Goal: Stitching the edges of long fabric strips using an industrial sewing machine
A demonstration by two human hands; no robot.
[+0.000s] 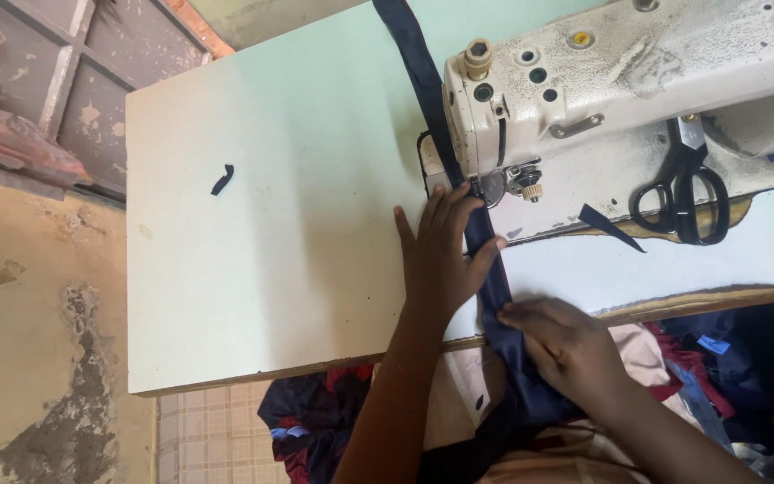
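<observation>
Both forearms reach up from the bottom edge toward a pale green, flat-topped sewing table (262, 224). Nearest, the right hand (562, 345) lies at the table's front edge, fingers curled loosely over a long navy-blue fabric strip (494, 287), pinching it against the board. Just beyond, the left hand (441, 251) is spread flat and open, fingertips pressing the same strip down beside the needle. That strip runs from the person's lap, under the presser foot and on across the tabletop behind a worn cream-white industrial sewing machine (638, 81). Black-handled scissors (687, 193) rest on the machine bed, with a small navy triangular offcut (611, 226) near them and a curled dark scrap (222, 178) well apart on the bare left part of the table. Heaped red and navy cloth (315, 421) lies below the table edge. At left, stained concrete floor (38, 341) meets a weathered grey panelled door (73, 81).
</observation>
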